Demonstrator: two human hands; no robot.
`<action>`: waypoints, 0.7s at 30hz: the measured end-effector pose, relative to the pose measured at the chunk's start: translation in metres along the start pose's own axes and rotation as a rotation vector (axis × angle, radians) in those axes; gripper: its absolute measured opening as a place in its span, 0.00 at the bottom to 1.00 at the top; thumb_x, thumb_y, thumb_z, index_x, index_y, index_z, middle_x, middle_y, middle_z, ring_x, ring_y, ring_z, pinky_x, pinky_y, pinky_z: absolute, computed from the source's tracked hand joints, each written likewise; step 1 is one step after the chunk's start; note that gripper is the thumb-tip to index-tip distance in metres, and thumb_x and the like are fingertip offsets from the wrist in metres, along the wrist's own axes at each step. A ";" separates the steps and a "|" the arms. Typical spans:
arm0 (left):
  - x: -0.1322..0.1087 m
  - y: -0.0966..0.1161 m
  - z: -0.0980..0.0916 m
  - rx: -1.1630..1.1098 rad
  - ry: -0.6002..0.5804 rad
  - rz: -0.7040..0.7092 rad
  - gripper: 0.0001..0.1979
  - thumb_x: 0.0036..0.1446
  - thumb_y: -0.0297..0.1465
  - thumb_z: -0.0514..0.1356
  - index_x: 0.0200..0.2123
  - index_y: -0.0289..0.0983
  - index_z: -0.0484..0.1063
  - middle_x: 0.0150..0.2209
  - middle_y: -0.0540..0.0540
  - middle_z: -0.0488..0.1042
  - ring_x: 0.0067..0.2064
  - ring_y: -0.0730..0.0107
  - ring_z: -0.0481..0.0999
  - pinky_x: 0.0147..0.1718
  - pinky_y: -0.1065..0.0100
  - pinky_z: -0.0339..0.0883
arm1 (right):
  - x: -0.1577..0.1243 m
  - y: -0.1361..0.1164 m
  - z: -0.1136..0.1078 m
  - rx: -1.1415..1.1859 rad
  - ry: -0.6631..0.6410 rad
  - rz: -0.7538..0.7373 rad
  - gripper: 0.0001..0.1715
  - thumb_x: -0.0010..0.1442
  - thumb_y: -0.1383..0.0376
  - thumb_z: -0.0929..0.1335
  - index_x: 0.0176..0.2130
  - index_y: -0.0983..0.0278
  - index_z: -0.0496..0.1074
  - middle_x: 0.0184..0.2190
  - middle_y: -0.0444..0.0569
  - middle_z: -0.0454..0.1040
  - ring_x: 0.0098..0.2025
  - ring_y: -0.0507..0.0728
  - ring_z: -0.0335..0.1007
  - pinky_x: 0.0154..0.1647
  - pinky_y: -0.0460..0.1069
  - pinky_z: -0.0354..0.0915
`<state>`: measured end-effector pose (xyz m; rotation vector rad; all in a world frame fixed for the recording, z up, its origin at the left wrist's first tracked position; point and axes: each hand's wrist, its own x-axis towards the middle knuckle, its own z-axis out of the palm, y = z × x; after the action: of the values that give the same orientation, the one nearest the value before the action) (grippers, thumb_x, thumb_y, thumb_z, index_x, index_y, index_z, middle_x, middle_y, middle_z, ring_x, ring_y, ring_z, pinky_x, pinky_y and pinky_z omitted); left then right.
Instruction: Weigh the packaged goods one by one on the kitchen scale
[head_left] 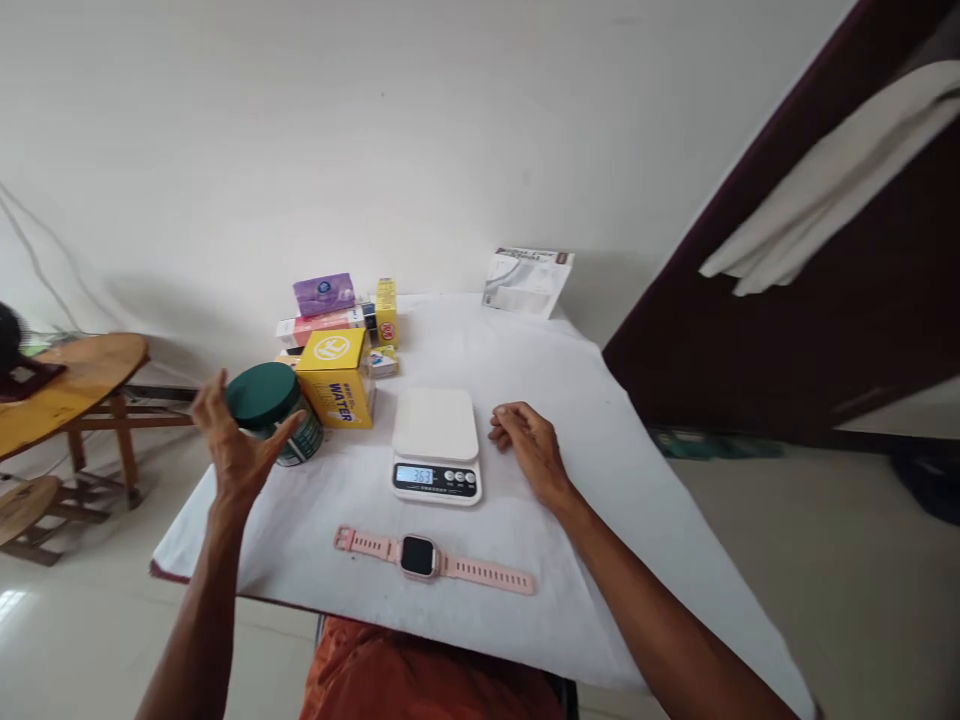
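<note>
My left hand [244, 445] is spread wide at the near side of a jar with a dark green lid [264, 392]. Its thumb crosses in front of the jar and the fingers stand off to the left; I cannot tell whether they touch it. To the right of a white kitchen scale [435, 425] my right hand [529, 445] rests on the cloth, fingers loosely bent and holding nothing. The scale's plate is bare, while its lit display [422, 476] appears to read 363. A pink-strapped smartwatch [418, 556] lies stretched out in front of the scale.
Beside the jar stands a yellow box [334, 380]. Behind it are a purple packet [324, 294], a pink-and-white box [319, 325] and a slim yellow box [386, 312]. A white box [527, 282] leans against the wall. A wooden table [82, 375] stands at left.
</note>
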<state>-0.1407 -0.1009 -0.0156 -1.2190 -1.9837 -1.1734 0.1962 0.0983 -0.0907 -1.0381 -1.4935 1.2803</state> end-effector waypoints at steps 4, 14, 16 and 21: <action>-0.010 0.032 -0.008 0.029 0.182 0.213 0.49 0.48 0.40 0.75 0.71 0.46 0.59 0.66 0.40 0.64 0.67 0.37 0.62 0.65 0.34 0.61 | 0.002 -0.006 -0.008 -0.002 -0.046 0.018 0.22 0.63 0.44 0.69 0.36 0.60 0.73 0.30 0.46 0.76 0.30 0.54 0.72 0.34 0.50 0.69; -0.060 0.068 0.044 -0.397 -0.410 0.312 0.11 0.65 0.28 0.62 0.50 0.42 0.75 0.36 0.47 0.80 0.36 0.66 0.80 0.37 0.66 0.77 | 0.133 -0.028 -0.051 -0.386 0.221 -0.174 0.31 0.51 0.47 0.76 0.47 0.60 0.70 0.48 0.53 0.75 0.46 0.62 0.73 0.46 0.58 0.73; -0.061 0.065 0.047 -0.419 -0.425 0.254 0.09 0.66 0.28 0.60 0.48 0.42 0.75 0.34 0.48 0.79 0.33 0.68 0.79 0.33 0.69 0.75 | 0.180 -0.025 -0.066 -0.409 0.353 -0.115 0.39 0.48 0.50 0.78 0.53 0.63 0.67 0.54 0.59 0.72 0.52 0.65 0.72 0.54 0.62 0.70; -0.064 0.064 0.052 -0.441 -0.462 0.221 0.10 0.66 0.29 0.59 0.48 0.43 0.75 0.36 0.47 0.80 0.33 0.67 0.81 0.30 0.69 0.77 | 0.279 -0.014 -0.093 -0.425 0.486 -0.104 0.58 0.43 0.52 0.80 0.64 0.65 0.60 0.66 0.67 0.60 0.68 0.74 0.56 0.67 0.67 0.59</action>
<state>-0.0545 -0.0691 -0.0652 -2.0332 -1.8763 -1.3466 0.2130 0.3881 -0.0411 -1.4046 -1.4342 0.5814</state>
